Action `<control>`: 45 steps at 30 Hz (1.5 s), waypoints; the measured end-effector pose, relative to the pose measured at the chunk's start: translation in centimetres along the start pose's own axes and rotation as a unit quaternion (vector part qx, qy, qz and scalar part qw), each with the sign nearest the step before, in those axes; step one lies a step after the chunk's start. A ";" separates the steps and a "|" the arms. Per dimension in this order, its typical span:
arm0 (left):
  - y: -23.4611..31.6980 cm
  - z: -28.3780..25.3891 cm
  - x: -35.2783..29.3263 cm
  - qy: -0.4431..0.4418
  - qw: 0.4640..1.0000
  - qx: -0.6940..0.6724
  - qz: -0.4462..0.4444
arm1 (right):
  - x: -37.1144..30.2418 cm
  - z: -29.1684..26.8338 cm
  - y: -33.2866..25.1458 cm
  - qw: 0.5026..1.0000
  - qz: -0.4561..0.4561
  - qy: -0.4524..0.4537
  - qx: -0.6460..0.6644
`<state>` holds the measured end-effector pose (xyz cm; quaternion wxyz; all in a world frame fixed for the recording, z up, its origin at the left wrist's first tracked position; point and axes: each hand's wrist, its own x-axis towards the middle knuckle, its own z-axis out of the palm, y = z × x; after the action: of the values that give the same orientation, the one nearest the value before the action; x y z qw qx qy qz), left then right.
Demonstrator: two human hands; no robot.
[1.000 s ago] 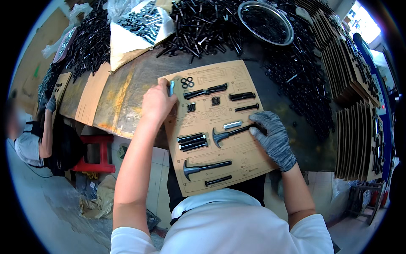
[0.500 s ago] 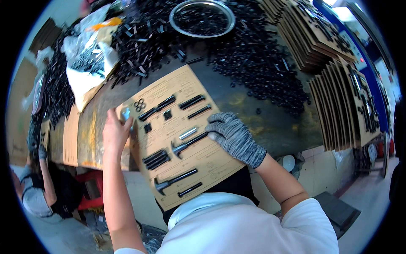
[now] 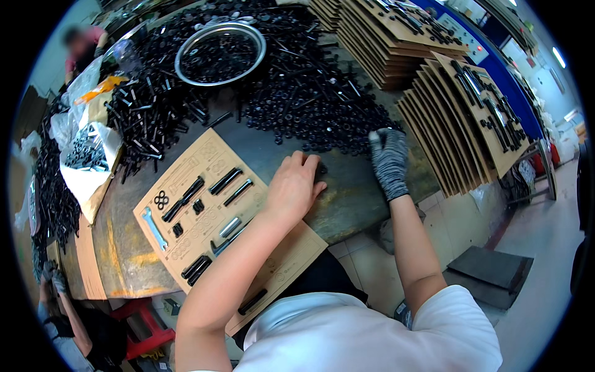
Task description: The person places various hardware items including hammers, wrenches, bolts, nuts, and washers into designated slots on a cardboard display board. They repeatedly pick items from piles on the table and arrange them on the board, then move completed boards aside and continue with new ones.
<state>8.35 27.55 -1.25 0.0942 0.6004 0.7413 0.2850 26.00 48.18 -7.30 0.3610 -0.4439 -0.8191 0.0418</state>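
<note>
My bare left hand [image 3: 292, 189] reaches across a brown cardboard sheet [image 3: 201, 152] to the tabletop, its thumb apart from its bent fingers. A small dark piece [image 3: 321, 168] lies by the fingertips. My right hand [image 3: 389, 162], in a grey knitted glove, is at the right edge of a pile of black nuts [image 3: 304, 115]. Its fingers are bent together, and what they hold, if anything, is hidden. The sheet carries a blue-silver wrench [image 3: 154, 228], black rings [image 3: 161, 199], bolts [image 3: 225, 181] and a silver tube [image 3: 230, 227]. My left forearm covers part of the sheet.
A metal-rimmed round tray [image 3: 263, 59] rests in the heap of black hardware. Loaded cardboard sheets [image 3: 437, 133] stand stacked at the right. An open white bag [image 3: 87, 183] of small parts lies left. Co-workers [image 3: 83, 49] are at the far left and lower left [image 3: 71, 316].
My left hand has left the wrench on the sheet and crossed rightward to the tabletop. My right hand has let go of the sheet and moved to the nuts. The view has shifted.
</note>
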 end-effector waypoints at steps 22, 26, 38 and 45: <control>0.4 1.8 0.6 -0.009 0.999 -0.040 -0.035 | -4.9 -3.7 -3.5 0.975 -0.093 -0.192 0.066; 1.3 2.1 0.7 -0.008 0.999 -0.004 -0.037 | -5.1 -6.6 -0.5 0.933 0.166 -0.096 0.305; 0.5 3.3 1.1 0.052 0.996 -0.068 0.005 | -8.1 -8.1 -2.2 0.968 -0.065 -0.172 0.169; -1.0 2.3 2.6 0.015 0.992 -0.102 -0.075 | -7.5 -7.4 -4.3 0.984 -0.061 -0.154 0.062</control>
<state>7.98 30.55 -3.11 0.1648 0.5258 0.7528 0.3601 30.24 38.02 -4.35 0.2589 -0.3582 -0.8863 0.1384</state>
